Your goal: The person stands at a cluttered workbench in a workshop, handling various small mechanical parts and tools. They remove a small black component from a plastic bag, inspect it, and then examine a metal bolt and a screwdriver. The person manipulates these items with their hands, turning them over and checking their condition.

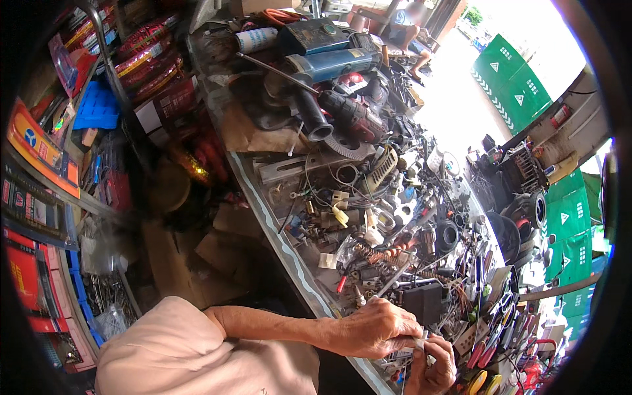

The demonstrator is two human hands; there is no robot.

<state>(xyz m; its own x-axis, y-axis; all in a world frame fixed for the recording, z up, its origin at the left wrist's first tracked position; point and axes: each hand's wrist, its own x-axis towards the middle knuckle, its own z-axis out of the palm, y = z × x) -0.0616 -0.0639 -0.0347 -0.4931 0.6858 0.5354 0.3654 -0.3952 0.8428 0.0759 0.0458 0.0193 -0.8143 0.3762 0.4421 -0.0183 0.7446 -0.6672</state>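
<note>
Over the near edge of the cluttered workbench point(273, 220), my left hand point(375, 329) and my right hand point(431, 365) meet with fingers closed. Between their fingertips is a small whitish piece point(420, 343), too small and too covered to name. Just beyond my left knuckles a thin metal rod point(394, 280) slants away over the parts; I cannot tell whether that hand touches it. Close by lie a black box-shaped part point(423, 301), a copper-coloured coil spring point(378, 255) and a small red piece point(342, 284).
A cordless drill point(355, 115), an angle grinder point(306, 112) and a blue case point(315, 36) crowd the far bench. Pliers and screwdrivers point(490, 339) lie to the right. Packed shelves point(72, 197) stand left. A person point(408, 36) sits beyond the bench, near green barriers point(513, 82).
</note>
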